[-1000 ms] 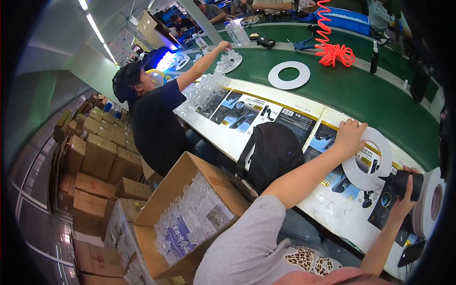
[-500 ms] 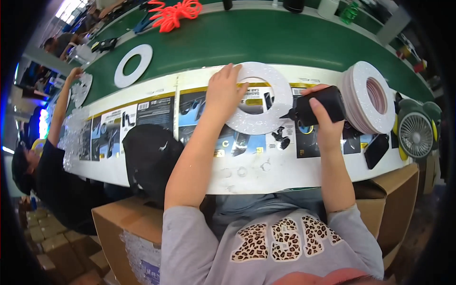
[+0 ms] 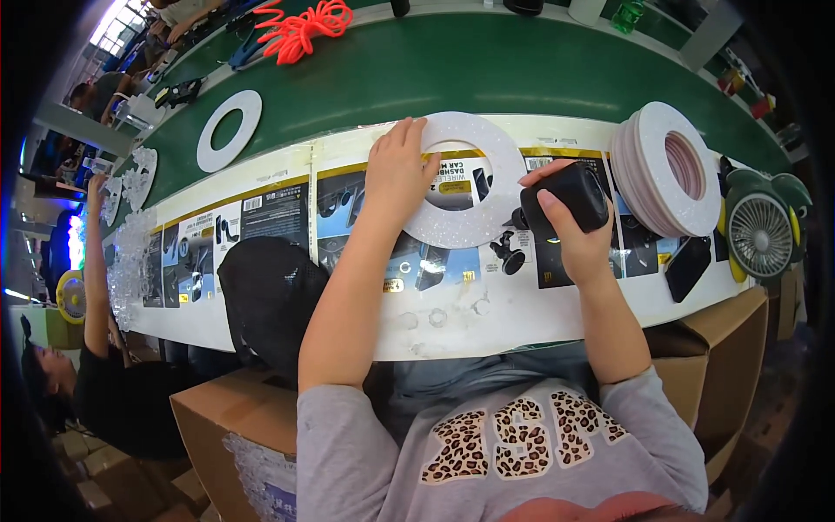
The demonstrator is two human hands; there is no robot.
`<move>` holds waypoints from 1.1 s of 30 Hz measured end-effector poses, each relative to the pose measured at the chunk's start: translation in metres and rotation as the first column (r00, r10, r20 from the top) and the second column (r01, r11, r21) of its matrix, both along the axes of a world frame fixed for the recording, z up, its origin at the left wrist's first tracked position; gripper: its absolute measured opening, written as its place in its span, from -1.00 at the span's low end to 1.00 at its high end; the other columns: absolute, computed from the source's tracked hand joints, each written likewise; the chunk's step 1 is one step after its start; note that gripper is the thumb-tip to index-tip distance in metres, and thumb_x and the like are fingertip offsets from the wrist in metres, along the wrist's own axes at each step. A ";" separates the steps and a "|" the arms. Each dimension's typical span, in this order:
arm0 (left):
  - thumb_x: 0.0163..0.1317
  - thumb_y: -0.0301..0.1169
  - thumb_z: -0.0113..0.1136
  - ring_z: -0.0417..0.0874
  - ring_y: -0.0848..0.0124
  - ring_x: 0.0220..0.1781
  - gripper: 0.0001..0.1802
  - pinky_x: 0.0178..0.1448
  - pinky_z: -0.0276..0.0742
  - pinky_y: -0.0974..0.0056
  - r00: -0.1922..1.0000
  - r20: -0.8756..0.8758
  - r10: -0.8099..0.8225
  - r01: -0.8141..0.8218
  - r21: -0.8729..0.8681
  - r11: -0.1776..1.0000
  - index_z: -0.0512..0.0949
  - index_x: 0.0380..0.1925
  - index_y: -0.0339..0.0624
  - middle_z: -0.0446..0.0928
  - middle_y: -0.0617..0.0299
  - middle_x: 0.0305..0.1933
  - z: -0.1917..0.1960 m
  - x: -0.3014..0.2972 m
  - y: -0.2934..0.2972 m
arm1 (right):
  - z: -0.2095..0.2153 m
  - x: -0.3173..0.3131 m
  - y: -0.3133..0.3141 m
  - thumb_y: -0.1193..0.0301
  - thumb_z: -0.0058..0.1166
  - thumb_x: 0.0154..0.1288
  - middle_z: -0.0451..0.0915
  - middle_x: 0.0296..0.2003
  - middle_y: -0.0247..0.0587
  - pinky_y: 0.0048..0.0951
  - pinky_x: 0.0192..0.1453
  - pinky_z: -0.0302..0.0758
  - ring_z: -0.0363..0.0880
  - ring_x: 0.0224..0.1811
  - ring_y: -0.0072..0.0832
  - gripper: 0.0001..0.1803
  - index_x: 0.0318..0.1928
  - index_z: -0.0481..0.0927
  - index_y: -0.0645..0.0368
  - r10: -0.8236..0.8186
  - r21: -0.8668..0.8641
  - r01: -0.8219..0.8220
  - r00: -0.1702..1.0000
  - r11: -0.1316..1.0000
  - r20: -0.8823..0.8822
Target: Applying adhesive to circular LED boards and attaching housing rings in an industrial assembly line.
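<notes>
While a long green bench (image 3: 452, 70) curves across the top of the view, a white table (image 3: 522, 326) runs along its near side, with dark printed sheets (image 3: 553, 271) laid over it. Towards the right, a leaning stack of white rings (image 3: 652, 165) stands on its edges. Left of that, in front of the person, one flat white ring (image 3: 465, 228) sits over the sheets. The two hands are apart: the left hand (image 3: 400, 170) grips the ring's left side, thumb near the inner edge, and the right hand (image 3: 578, 239) is wrapped around a squat black bottle (image 3: 570, 198). Its small nozzle (image 3: 515, 219) points at the ring's lower right rim; whether it touches cannot be told. Good work here probably means holding the ring steady, squeezing lightly and evenly, and keeping the tip over the band, clear of the hole and the sheets
</notes>
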State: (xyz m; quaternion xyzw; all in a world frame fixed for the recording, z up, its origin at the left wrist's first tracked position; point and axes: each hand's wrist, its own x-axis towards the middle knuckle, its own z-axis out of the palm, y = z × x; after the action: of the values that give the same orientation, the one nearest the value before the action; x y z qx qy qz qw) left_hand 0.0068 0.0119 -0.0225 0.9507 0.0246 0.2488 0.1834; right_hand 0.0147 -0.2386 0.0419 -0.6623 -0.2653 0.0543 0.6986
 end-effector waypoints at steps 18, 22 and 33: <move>0.14 -0.31 0.25 0.47 0.03 0.24 -0.42 0.36 0.30 0.05 0.999 -0.032 0.018 -0.018 -0.004 1.000 0.40 0.17 -0.25 0.45 -0.07 0.21 0.001 0.000 0.002 | 0.000 0.002 0.004 0.50 0.09 0.29 0.63 -0.17 -0.19 -0.49 0.01 0.50 0.54 -0.11 -0.56 -0.77 -0.05 0.51 0.25 0.001 -0.037 -0.002 1.000 0.999 -0.028; 0.14 -0.31 0.25 0.46 0.04 0.24 -0.41 0.36 0.30 0.05 0.999 -0.029 0.018 -0.018 -0.002 1.000 0.40 0.17 -0.25 0.45 -0.06 0.22 -0.001 -0.001 0.001 | -0.001 0.001 0.003 0.51 0.09 0.28 0.63 -0.17 -0.20 -0.50 0.00 0.51 0.54 -0.12 -0.57 -0.78 -0.06 0.51 0.24 -0.013 -0.029 0.012 0.999 1.000 -0.030; 0.14 -0.30 0.26 0.45 0.06 0.25 -0.42 0.36 0.30 0.05 1.000 -0.012 0.005 -0.005 -0.006 1.000 0.40 0.16 -0.27 0.46 -0.04 0.20 0.000 0.000 0.003 | 0.001 0.002 0.006 0.53 0.08 0.29 0.63 -0.19 -0.21 -0.47 0.04 0.47 0.54 -0.11 -0.53 -0.81 -0.09 0.52 0.25 -0.034 -0.026 0.033 0.998 0.999 -0.043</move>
State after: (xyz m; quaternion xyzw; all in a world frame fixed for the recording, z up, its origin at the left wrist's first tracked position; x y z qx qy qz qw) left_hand 0.0067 0.0151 -0.0227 0.9515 0.0286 0.2436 0.1855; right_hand 0.0163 -0.2330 0.0425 -0.6742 -0.2381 0.0601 0.6965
